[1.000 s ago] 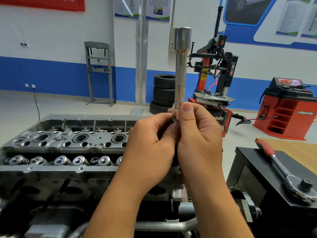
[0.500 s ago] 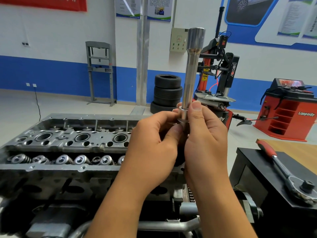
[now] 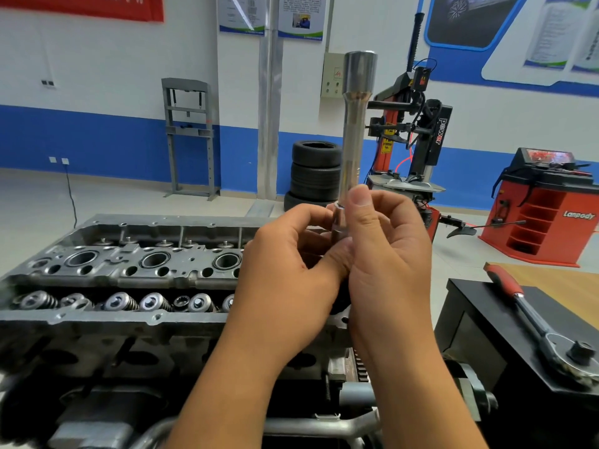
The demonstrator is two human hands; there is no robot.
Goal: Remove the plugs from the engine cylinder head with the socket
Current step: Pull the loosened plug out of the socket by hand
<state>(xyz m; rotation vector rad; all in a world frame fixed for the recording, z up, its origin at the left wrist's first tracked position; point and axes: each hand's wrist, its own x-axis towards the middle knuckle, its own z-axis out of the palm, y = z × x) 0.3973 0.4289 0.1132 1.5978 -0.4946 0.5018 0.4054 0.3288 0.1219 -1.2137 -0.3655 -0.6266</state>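
A long chrome socket stands upright in front of me, wide end on top. My right hand pinches its lower end between thumb and fingers. My left hand curls its fingers round the same lower end, where a small dark piece sits; what that piece is stays hidden by my fingers. Below and to the left lies the grey engine cylinder head with three round plug wells on top and a row of valve springs along its near side.
A ratchet wrench with a red handle lies on a black stand at the right. Stacked tyres, a red tyre changer and a red balancer stand behind on the workshop floor.
Both hands have kept their hold on the socket's lower end. The socket has tilted a little to the right and shifted slightly in view; my right thumb sits a bit higher on it.
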